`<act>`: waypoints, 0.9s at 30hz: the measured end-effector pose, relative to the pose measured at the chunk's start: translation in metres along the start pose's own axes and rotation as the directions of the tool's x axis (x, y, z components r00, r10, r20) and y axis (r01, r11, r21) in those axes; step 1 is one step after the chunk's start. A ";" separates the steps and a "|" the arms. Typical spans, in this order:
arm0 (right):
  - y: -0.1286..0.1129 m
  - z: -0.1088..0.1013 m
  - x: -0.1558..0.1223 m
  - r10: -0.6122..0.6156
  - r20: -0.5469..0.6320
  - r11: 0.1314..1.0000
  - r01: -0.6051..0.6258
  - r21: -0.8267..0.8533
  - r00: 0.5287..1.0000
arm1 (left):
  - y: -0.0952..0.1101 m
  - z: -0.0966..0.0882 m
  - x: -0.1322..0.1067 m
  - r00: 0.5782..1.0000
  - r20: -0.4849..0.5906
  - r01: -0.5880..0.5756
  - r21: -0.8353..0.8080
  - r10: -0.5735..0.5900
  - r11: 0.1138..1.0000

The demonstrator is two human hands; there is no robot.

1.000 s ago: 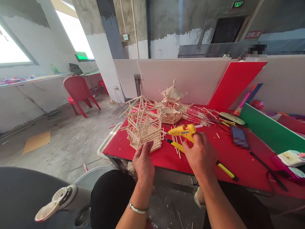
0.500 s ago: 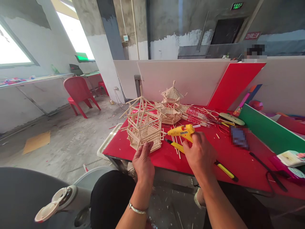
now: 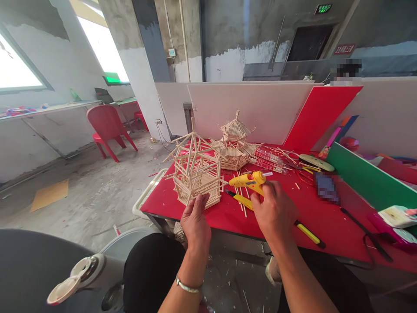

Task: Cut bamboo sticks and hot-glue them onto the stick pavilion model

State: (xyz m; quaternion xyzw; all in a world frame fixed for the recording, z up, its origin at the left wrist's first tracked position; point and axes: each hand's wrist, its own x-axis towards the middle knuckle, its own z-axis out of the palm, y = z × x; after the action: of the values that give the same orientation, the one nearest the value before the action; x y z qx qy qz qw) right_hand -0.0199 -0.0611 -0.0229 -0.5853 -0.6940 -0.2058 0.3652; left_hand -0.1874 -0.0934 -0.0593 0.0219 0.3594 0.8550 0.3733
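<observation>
My left hand is closed in a pinch on a thin wooden stick, held across the front of a pavilion model made of wooden sticks. My fingertips hide part of the stick. In my right hand is a yellow hot glue gun, fingers wrapped round its handle. Its nozzle points left, close to the right end of the stick; whether they touch I cannot tell. Beneath the gun lie a yellow utility knife and several loose sticks on the red table.
Behind stands a second stick pavilion, with bagged sticks beside it. At right lie another yellow-and-black knife, a black strap and a green board. An open-lidded bottle is at lower left.
The glue gun and my right hand have shifted very slightly. My left hand keeps its pinch in nearly the same place.
</observation>
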 end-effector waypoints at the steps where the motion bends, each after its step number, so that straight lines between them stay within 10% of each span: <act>1: 0.001 0.000 0.000 -0.001 -0.003 1.000 0.001 -0.003 1.000 | 0.000 0.000 0.000 1.000 0.000 0.001 0.000 -0.001 1.000; 15: 0.020 0.005 -0.012 0.262 0.145 0.962 -0.270 0.040 0.954 | -0.001 0.000 0.001 1.000 0.001 0.005 -0.004 -0.005 1.000; 22: 0.090 0.027 -0.018 0.531 0.443 0.786 -0.615 0.059 0.722 | -0.001 -0.002 0.002 1.000 0.010 0.007 -0.016 -0.006 1.000; 27: 0.163 0.048 -0.029 0.605 0.540 0.764 -0.617 -0.187 0.586 | 0.001 0.002 0.001 1.000 -0.014 0.007 -0.011 -0.007 1.000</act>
State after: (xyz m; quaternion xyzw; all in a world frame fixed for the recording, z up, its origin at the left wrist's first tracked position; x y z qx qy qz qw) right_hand 0.1253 -0.0084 -0.0990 -0.8171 -0.5285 0.1243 0.1941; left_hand -0.1879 -0.0920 -0.0576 0.0125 0.3575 0.8558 0.3737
